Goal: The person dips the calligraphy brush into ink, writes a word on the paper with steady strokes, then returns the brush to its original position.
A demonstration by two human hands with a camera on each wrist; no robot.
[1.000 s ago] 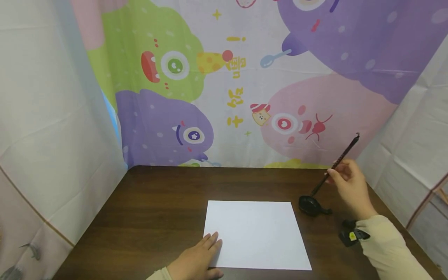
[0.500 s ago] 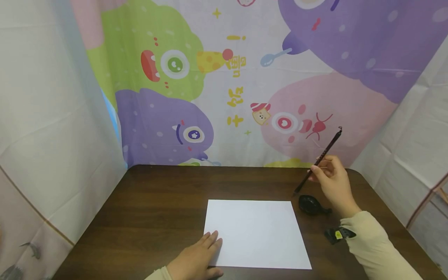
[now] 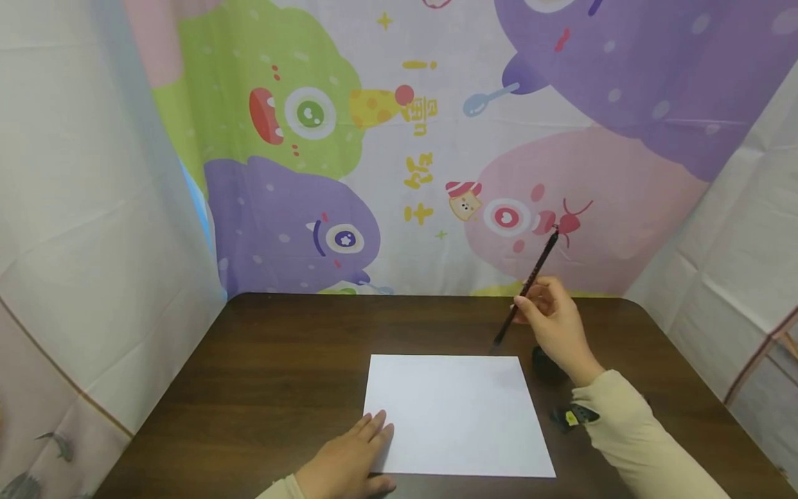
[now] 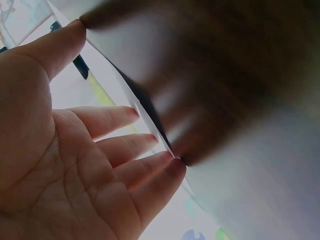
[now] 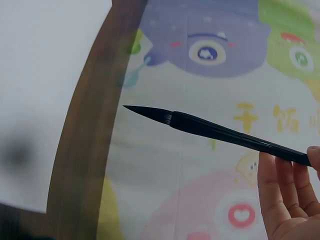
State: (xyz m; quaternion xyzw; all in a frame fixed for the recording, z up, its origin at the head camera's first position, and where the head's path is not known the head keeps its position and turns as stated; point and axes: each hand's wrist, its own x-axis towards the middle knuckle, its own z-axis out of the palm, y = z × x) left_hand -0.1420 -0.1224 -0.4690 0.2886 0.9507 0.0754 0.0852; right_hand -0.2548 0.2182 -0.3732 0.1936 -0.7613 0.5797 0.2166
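My right hand (image 3: 551, 322) pinches a dark calligraphy brush (image 3: 530, 284) by its handle, tilted with the tip down and to the left. In the right wrist view the brush's dark bristles (image 5: 147, 113) come to a point and touch nothing. The tip hangs just beyond the far edge of a white sheet of paper (image 3: 461, 416). On the sheet's left edge rests my left hand (image 3: 343, 457), fingers straight and spread. Its fingertips (image 4: 175, 165) touch the paper in the left wrist view. A black ink dish (image 3: 547, 366) is partly hidden behind my right hand and wrist.
The brown wooden table (image 3: 262, 388) bears the paper and dish. A curtain (image 3: 424, 152) with cartoon monsters hangs at its far edge. Pale cloth walls (image 3: 93, 208) flank both sides. A black strap device (image 3: 573, 417) sits at my right wrist.
My right hand has lifted the brush from the ink dish and carried it left, to beyond the paper's far edge. My left hand has stayed in place on the sheet.
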